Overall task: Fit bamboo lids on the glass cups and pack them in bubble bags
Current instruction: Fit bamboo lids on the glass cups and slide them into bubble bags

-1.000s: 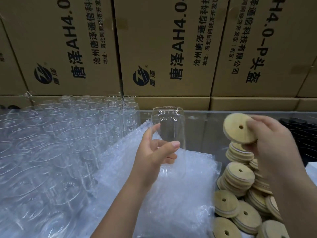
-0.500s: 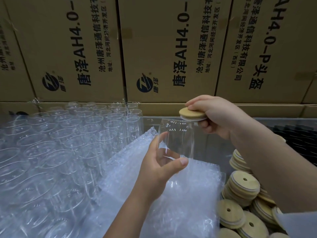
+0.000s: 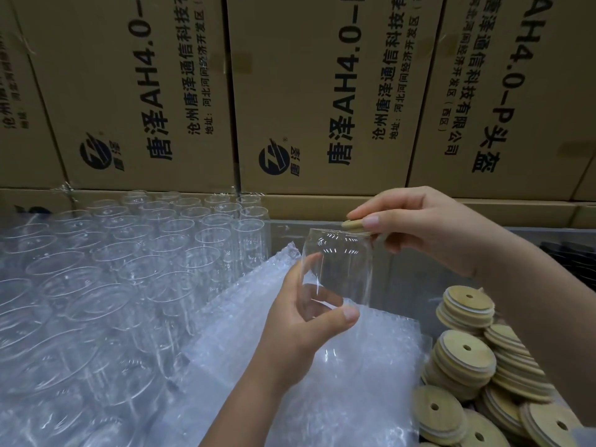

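My left hand [image 3: 301, 321] grips a clear glass cup [image 3: 338, 269] by its lower body and holds it upright above the stack of bubble bags [image 3: 322, 382]. My right hand [image 3: 416, 227] pinches a round bamboo lid [image 3: 353, 226] at the cup's right rim. The lid is tilted and mostly hidden under my fingers. I cannot tell whether it sits in the cup's mouth.
Several empty glass cups [image 3: 129, 269] stand in rows on the left. A heap of bamboo lids [image 3: 467, 359] with centre holes lies at the lower right. Printed cardboard boxes [image 3: 306, 91] form a wall behind. A dark tray [image 3: 574, 256] shows at the right edge.
My right hand carried the lid from above the lid heap leftward to the cup's rim. The left hand kept hold of the cup, nearly still.
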